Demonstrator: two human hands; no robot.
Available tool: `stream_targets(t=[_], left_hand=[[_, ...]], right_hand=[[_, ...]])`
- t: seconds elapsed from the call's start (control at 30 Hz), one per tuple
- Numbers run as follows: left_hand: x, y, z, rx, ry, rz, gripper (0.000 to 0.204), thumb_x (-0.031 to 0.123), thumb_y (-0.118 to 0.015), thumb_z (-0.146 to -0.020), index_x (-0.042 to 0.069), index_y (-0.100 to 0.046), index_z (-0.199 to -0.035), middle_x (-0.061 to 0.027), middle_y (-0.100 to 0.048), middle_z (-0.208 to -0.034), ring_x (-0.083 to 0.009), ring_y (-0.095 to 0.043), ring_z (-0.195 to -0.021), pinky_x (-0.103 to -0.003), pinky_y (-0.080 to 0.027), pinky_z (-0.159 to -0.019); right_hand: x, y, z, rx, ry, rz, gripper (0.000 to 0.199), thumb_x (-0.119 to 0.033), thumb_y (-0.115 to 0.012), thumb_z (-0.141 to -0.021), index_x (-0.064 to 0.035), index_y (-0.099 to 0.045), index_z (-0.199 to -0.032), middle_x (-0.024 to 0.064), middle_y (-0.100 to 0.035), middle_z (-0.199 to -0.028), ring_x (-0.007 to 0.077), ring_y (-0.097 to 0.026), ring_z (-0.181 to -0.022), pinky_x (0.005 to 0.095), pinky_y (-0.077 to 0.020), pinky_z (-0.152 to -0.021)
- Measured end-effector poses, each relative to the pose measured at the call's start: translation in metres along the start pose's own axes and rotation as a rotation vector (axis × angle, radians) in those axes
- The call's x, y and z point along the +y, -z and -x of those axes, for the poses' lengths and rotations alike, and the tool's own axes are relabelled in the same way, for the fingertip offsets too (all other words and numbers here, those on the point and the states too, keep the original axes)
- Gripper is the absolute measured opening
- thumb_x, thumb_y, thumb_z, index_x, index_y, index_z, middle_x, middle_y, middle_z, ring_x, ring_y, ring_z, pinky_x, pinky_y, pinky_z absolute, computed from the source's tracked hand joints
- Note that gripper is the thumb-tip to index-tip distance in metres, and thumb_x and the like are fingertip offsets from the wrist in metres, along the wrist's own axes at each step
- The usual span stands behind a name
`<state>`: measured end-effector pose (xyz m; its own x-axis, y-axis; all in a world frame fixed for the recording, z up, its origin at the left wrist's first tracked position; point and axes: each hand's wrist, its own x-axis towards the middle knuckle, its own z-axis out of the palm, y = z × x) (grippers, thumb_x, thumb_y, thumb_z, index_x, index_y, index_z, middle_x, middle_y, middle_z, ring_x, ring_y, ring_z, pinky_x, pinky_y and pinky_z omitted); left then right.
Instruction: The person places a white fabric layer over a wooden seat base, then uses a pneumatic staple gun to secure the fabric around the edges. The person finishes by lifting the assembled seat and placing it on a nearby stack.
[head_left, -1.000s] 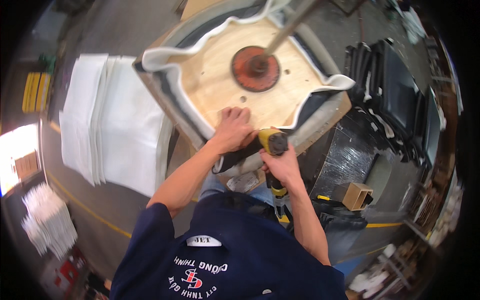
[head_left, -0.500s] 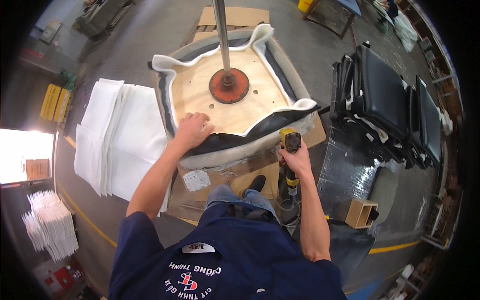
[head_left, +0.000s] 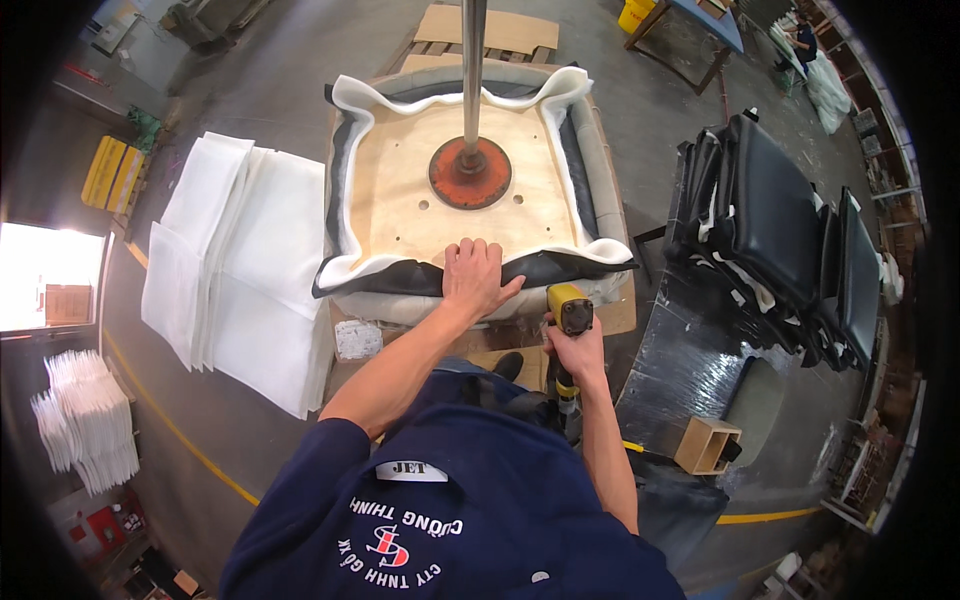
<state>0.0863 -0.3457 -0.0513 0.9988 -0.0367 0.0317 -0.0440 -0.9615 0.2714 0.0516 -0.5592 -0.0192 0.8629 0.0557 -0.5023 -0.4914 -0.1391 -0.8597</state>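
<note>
Your half-open left hand (head_left: 473,283), shifted to centre-frame, apparently steadies the black cover (head_left: 547,268); your right hand (head_left: 579,352) clasps the yellow tool (head_left: 566,296).

"Obstruction over the wooden panel (head_left: 390,165)?"
"Metal rod (head_left: 474,70) and red disc (head_left: 470,190), central; a hand could pass either side."
"Near side?"
"Left hand (head_left: 474,283) blocks the middle; clearance beneath the yellow tool (head_left: 568,302) appears uncertain."
</note>
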Motion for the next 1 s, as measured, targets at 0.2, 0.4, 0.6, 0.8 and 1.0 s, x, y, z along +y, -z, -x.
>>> stream_targets(t=[0.2,0.4,0.6,0.8,1.0], left_hand=[[-0.009,-0.009,-0.026,0.069,-0.141,0.095,0.044,0.053,-0.074,-0.082,0.009,-0.076,-0.076,-0.0098,-0.06,-0.097,-0.0296,-0.051,-0.101,-0.046,-0.037,-0.09],[-0.016,-0.02,-0.03,0.17,-0.169,0.181,0.035,0.047,-0.073,-0.086,0.014,-0.075,-0.072,-0.0083,-0.058,-0.095,-0.0286,-0.051,-0.099,-0.047,-0.036,-0.09],[-0.02,-0.028,-0.03,0.199,-0.118,0.235,0.033,0.044,-0.075,-0.083,0.014,-0.074,-0.071,-0.0079,-0.057,-0.097,-0.0284,-0.05,-0.101,-0.046,-0.036,-0.091],[-0.019,-0.025,-0.033,0.18,-0.066,0.286,0.031,0.04,-0.077,-0.082,0.01,-0.075,-0.073,-0.0084,-0.058,-0.101,-0.0279,-0.051,-0.106,-0.046,-0.037,-0.095],[-0.017,-0.026,-0.031,0.195,-0.034,0.274,0.03,0.038,-0.076,-0.083,0.009,-0.076,-0.075,-0.0092,-0.058,-0.102,-0.0292,-0.052,-0.107,-0.046,-0.037,-0.095]], right_hand=[[-0.032,0.007,-0.022,-0.056,-0.128,-0.03,0.04,0.004,-0.067,-0.083,0.0006,-0.065,-0.123,0.0088,-0.073,-0.1,0.0124,-0.062,-0.057,0.0295,-0.0505,-0.05],[-0.058,-0.008,-0.046,-0.062,-0.178,0.027,0.033,0.005,-0.067,-0.084,0.0019,-0.066,-0.116,0.0085,-0.074,-0.099,0.0119,-0.061,-0.056,0.0295,-0.0502,-0.049],[-0.073,-0.02,-0.057,-0.122,-0.266,0.101,0.058,0.006,-0.066,-0.083,-0.0033,-0.056,-0.139,0.009,-0.073,-0.1,0.0118,-0.06,-0.056,0.0288,-0.0508,-0.049],[-0.086,-0.037,-0.065,-0.105,-0.263,0.196,0.069,0.004,-0.067,-0.085,-0.0067,-0.046,-0.15,0.0064,-0.067,-0.091,0.0126,-0.06,-0.06,0.0294,-0.0506,-0.051],[-0.087,-0.038,-0.056,-0.119,-0.256,0.131,0.075,0.007,-0.064,-0.084,-0.0079,-0.041,-0.154,0.0095,-0.068,-0.097,0.0131,-0.06,-0.06,0.0286,-0.0515,-0.052]])
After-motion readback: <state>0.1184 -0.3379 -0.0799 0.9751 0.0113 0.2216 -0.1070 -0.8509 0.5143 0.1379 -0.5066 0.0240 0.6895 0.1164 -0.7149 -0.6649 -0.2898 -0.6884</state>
